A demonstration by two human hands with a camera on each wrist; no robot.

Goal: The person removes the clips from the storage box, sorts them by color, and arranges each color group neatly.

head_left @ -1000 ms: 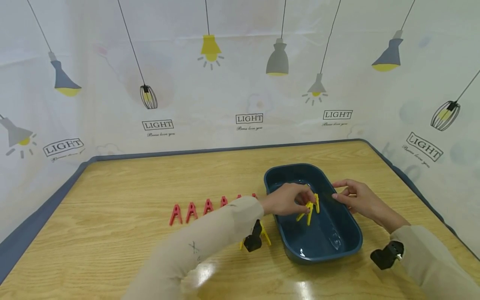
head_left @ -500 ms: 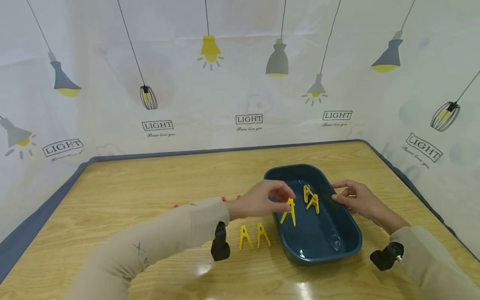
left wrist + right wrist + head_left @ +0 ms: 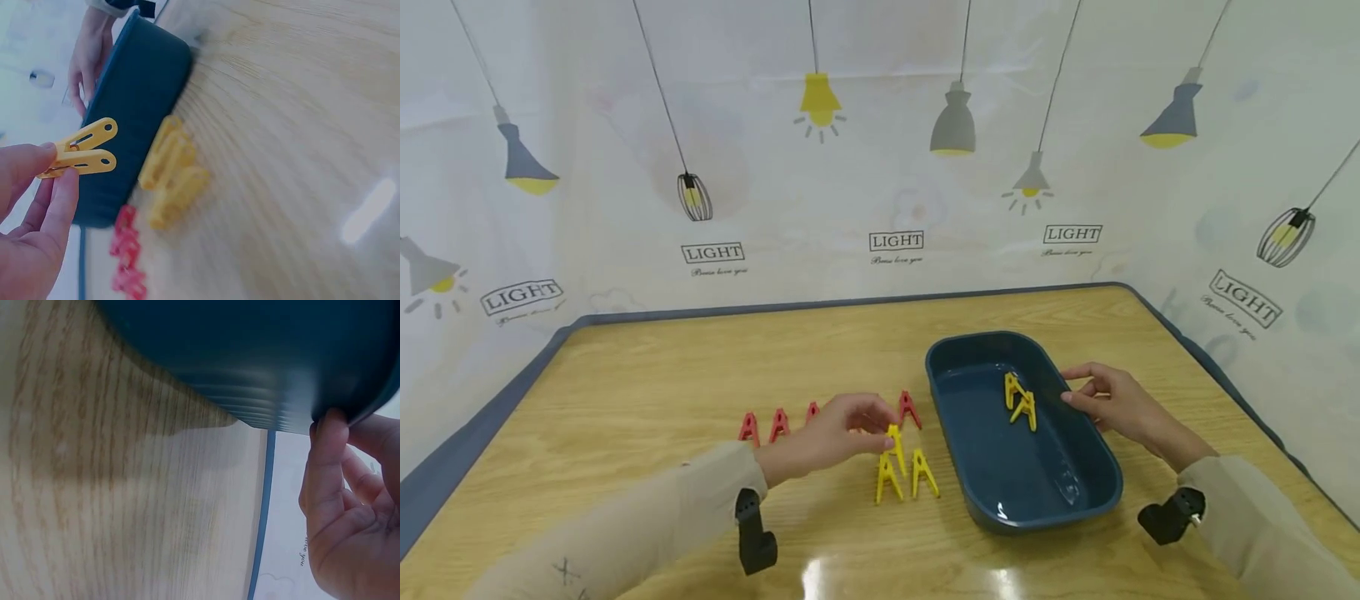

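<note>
My left hand (image 3: 842,429) pinches a yellow clothespin (image 3: 94,156) between thumb and fingertips, its two legs pointing away from the fingers. In the head view this clothespin overlaps a standing yellow clothespin (image 3: 887,481), with another yellow clothespin (image 3: 923,475) just to its right on the table. The deep blue plastic basin (image 3: 958,450) stands to the right of them. Inside it, two yellow clothespins (image 3: 1024,412) lean close together. My right hand (image 3: 1120,408) grips the basin's right rim, thumb and fingers on either side of the wall in the right wrist view.
A row of red clothespins (image 3: 749,427) runs across the wooden table (image 3: 647,375), partly hidden behind my left hand. One red clothespin (image 3: 909,409) stands near the basin's left side. A printed white curtain (image 3: 820,192) encloses the table's back and sides.
My left hand has moved left from over the basin to above the yellow clothespins on the table, carrying the yellow clothespin. My right hand keeps its place at the rim.
</note>
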